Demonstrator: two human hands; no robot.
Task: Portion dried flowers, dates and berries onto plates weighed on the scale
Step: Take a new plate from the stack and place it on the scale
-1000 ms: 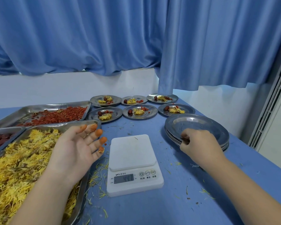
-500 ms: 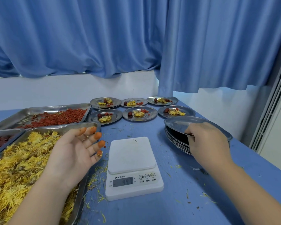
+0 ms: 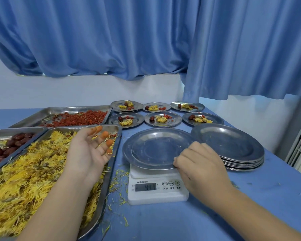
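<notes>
Our right hand (image 3: 201, 164), knuckles up, pinches the near rim of an empty plate (image 3: 153, 150) on the scale (image 3: 157, 193), mid-table (image 3: 163, 223) towards its near edge. Our left hand (image 3: 89, 150) hovers palm-up, fingers loosely spread, holding nothing, over the flower tray (image 3: 103, 188).

Plate (image 3: 155, 148) and stack (image 3: 233, 145) at 3 o'clock: dull, scuffed metal. Trays (image 3: 45, 113) at 10 o'clock: shinier metal. Scale (image 3: 156, 195): smooth white plastic. Curtain (image 3: 111, 40): cloth. Desk (image 3: 163, 223): matt.
</notes>
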